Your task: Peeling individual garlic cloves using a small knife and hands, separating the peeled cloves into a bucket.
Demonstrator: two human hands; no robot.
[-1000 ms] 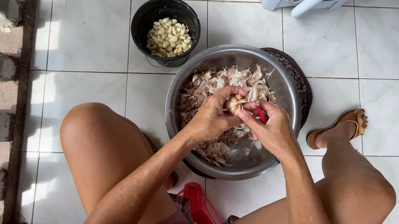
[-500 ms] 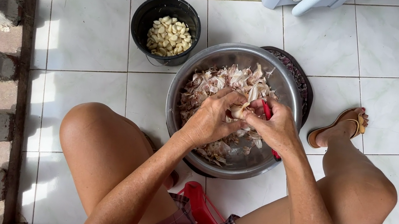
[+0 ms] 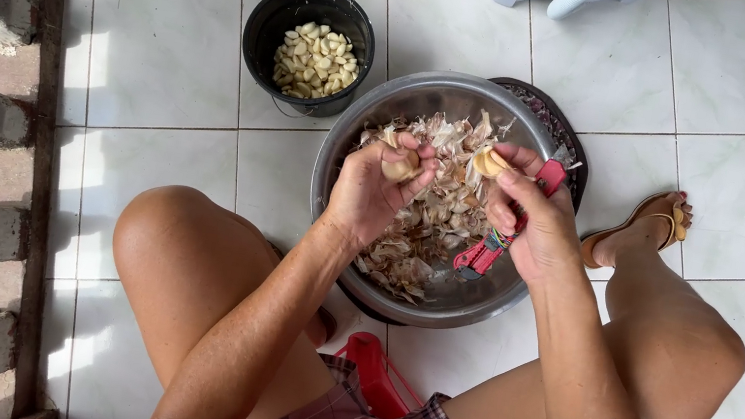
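Papery, light, brittle-skinned: garlic clove [image 3: 399, 168] pinched in left hand [image 3: 373, 195], peeled piece [image 3: 489, 163] and red-handled knife [image 3: 492, 248] gripped in right hand [image 3: 534, 230], above steel bowl's [image 3: 356, 127] far rim. Likely slippery; best pinched by ends.

Hands [image 3: 375, 195] apart, clove [image 3: 399, 168] split.

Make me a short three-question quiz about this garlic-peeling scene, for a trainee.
1. True or false: the black bucket holds peeled cloves.
2. Which hand grips the red-handled knife? A) left hand B) right hand
3. Fill in: the steel bowl under both hands is full of papery garlic ____.

Key: 1 true; 2 B, the right hand holds the knife and a clove piece at its fingertips, while the left hand holds another clove; 3 skins.
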